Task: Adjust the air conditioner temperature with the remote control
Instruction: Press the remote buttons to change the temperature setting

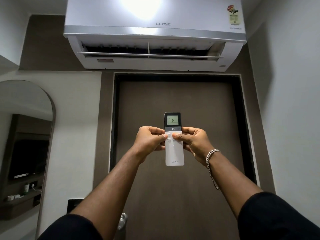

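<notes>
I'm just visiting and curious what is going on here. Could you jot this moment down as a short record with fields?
activity: setting the air conditioner by remote control
remote display: reads 16
left hand: grips the remote's left edge, thumb on its small buttons
right hand: grips the right edge, thumb on the buttons
air conditioner: on the wall above a brown door, flap open
right wrist: silver chain bracelet

Wall shelf (pixel 16 204), dark wood, seen in the arched mirror (pixel 26 135) at lower left. On it: several small white items (pixel 13 197) toward the left end, too small to identify, and a dark green bottle (pixel 26 188) standing upright near the right end. A white cable (pixel 35 189) droops to the shelf beside the bottle.
</notes>
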Demonstrator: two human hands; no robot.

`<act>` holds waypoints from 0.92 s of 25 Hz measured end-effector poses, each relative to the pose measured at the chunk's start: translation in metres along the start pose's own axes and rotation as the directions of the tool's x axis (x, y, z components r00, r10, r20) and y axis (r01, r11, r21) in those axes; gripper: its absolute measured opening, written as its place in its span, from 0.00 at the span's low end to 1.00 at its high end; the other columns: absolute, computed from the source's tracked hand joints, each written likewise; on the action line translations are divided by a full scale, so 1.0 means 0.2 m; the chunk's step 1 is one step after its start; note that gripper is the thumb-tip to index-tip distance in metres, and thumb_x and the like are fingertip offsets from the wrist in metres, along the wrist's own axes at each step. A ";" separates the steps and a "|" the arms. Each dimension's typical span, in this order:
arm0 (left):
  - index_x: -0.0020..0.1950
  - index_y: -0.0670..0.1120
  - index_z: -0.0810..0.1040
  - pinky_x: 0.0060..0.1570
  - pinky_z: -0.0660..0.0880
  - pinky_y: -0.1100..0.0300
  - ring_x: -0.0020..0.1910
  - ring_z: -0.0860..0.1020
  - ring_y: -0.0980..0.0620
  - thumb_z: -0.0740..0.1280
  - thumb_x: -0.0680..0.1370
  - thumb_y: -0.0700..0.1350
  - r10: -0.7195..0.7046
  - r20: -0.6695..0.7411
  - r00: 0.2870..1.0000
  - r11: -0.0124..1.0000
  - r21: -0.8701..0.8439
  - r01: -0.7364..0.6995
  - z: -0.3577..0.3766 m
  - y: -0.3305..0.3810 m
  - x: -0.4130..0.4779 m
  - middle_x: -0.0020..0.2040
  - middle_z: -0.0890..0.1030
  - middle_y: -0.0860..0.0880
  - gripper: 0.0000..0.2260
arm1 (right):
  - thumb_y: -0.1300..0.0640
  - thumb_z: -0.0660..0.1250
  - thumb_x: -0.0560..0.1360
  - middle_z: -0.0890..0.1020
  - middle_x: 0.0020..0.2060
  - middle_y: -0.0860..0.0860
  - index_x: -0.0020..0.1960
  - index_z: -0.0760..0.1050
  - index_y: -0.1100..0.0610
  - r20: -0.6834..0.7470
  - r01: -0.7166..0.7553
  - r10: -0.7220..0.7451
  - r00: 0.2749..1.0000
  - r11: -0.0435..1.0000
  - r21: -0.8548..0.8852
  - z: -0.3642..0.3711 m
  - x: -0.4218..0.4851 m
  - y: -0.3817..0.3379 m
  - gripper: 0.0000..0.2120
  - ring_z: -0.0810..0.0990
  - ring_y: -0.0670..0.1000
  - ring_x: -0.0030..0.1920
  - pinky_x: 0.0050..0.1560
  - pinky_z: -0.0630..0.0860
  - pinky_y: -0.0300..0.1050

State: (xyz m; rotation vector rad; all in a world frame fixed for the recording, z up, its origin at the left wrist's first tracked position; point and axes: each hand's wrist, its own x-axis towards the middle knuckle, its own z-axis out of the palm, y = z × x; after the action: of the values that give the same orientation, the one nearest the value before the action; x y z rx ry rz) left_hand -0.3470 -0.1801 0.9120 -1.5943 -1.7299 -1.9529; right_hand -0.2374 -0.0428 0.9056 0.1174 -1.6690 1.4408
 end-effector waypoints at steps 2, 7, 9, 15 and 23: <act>0.47 0.42 0.80 0.38 0.83 0.55 0.42 0.86 0.47 0.72 0.73 0.41 -0.002 -0.008 1.000 1.000 -0.015 0.002 0.01 -0.01 0.00 0.46 0.85 0.41 0.05 | 0.63 0.73 0.70 0.85 0.51 0.58 0.58 0.77 0.63 -0.006 -0.002 0.002 1.000 1.000 0.001 0.00 0.00 0.00 0.17 0.85 0.56 0.49 0.46 0.82 0.48; 0.45 0.43 0.80 0.36 0.83 0.57 0.41 0.86 0.50 0.72 0.73 0.42 0.001 -0.013 1.000 1.000 -0.008 -0.002 0.02 -0.02 0.01 0.44 0.86 0.44 0.03 | 0.60 0.70 0.73 0.86 0.46 0.56 0.50 0.79 0.59 -0.036 0.001 0.000 0.999 1.000 0.022 0.00 0.01 0.01 0.06 0.86 0.51 0.43 0.42 0.83 0.45; 0.45 0.43 0.80 0.37 0.83 0.56 0.41 0.86 0.50 0.72 0.73 0.41 0.006 -0.020 1.000 1.000 -0.009 -0.006 0.03 -0.02 0.01 0.44 0.86 0.44 0.03 | 0.60 0.70 0.74 0.86 0.45 0.57 0.49 0.80 0.59 -0.057 -0.013 0.016 0.998 0.999 0.053 0.00 0.01 0.01 0.05 0.86 0.51 0.41 0.40 0.82 0.45; 0.47 0.42 0.79 0.35 0.82 0.58 0.41 0.86 0.50 0.72 0.73 0.41 0.021 -0.035 0.999 1.000 0.015 -0.021 0.03 -0.02 0.01 0.45 0.85 0.43 0.05 | 0.61 0.70 0.73 0.85 0.44 0.58 0.48 0.80 0.61 -0.094 -0.014 0.019 0.995 0.998 0.062 0.01 0.00 -0.01 0.05 0.84 0.54 0.42 0.42 0.82 0.47; 0.47 0.43 0.80 0.36 0.82 0.58 0.42 0.86 0.50 0.72 0.73 0.42 0.027 -0.031 0.999 0.999 0.045 -0.026 0.03 -0.03 0.02 0.46 0.85 0.44 0.05 | 0.61 0.70 0.73 0.85 0.45 0.58 0.50 0.79 0.60 -0.074 -0.028 0.035 0.997 0.996 0.085 0.01 -0.01 -0.01 0.06 0.85 0.53 0.42 0.44 0.83 0.47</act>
State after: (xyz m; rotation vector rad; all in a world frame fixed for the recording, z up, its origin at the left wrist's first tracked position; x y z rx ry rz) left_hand -0.3497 -0.1714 0.9099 -1.5559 -1.7191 -1.9033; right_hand -0.2359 -0.0457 0.9059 0.0827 -1.5566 1.5209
